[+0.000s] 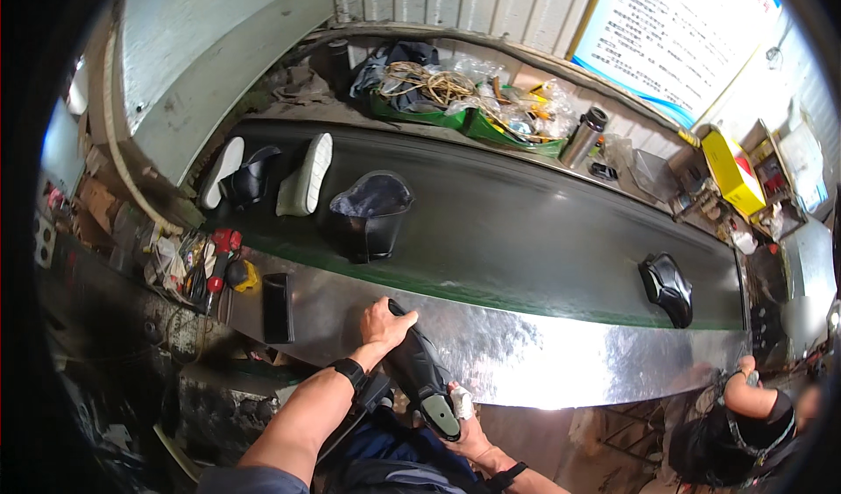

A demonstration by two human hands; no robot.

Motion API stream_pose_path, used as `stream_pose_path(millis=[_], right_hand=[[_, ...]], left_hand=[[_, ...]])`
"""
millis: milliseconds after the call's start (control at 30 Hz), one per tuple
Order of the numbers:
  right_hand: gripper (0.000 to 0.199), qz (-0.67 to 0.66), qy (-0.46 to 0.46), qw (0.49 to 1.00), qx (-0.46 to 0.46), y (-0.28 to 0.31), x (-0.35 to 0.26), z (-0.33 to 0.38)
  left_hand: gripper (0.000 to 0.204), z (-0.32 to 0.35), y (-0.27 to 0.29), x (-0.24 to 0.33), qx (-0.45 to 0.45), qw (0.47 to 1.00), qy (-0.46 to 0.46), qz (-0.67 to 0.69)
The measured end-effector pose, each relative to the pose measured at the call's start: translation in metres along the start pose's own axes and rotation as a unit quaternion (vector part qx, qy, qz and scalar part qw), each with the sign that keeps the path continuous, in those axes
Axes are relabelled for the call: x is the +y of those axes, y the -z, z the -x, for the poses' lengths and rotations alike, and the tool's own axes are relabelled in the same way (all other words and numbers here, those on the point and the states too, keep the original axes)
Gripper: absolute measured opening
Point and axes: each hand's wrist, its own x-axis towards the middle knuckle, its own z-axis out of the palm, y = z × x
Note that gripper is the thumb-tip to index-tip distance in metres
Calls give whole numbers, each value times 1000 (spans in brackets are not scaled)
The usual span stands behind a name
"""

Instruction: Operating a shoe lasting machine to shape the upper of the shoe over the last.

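Remotely, I have the left hand and right hand grasping the black shoe's opposite ends, presumably for steadiness.

Curled left hand beyond right hand

Fingers of the right hand are partly hidden by the black shoe upper; the lower edge cuts off both arms, the top edge the wall poster; the plastic bags' contents are indistinct.
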Motion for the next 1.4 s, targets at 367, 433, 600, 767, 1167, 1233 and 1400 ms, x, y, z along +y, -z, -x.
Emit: stream_pose_path(millis=[367,433,600,767,1167,1233,1400], right_hand=[[93,-303,-93,947,-54,57,-87,-50],[89,-302,-282,901,-133,51,-95,-92],[67,-165,-307,932,-103,-6,-148,-106],[37,-225,-109,953,-172,-99,-219,-106],[12,-395,-167,828,-362,-333,-371,-13],[15,-401,-166,810,-394,-351,-385,0],[22,-427,-154,804,-384,-381,-421,25]], left_hand=[[41,65,91,-25,59,970,26,234],[35,84,113,-27,88,963,-1,254],[39,133,184,-58,210,937,24,277],[38,196,270,-125,393,848,141,327],[37,426,395,-317,661,709,19,246],[63,445,418,-360,780,615,39,108],[89,451,432,-425,680,689,128,218]])
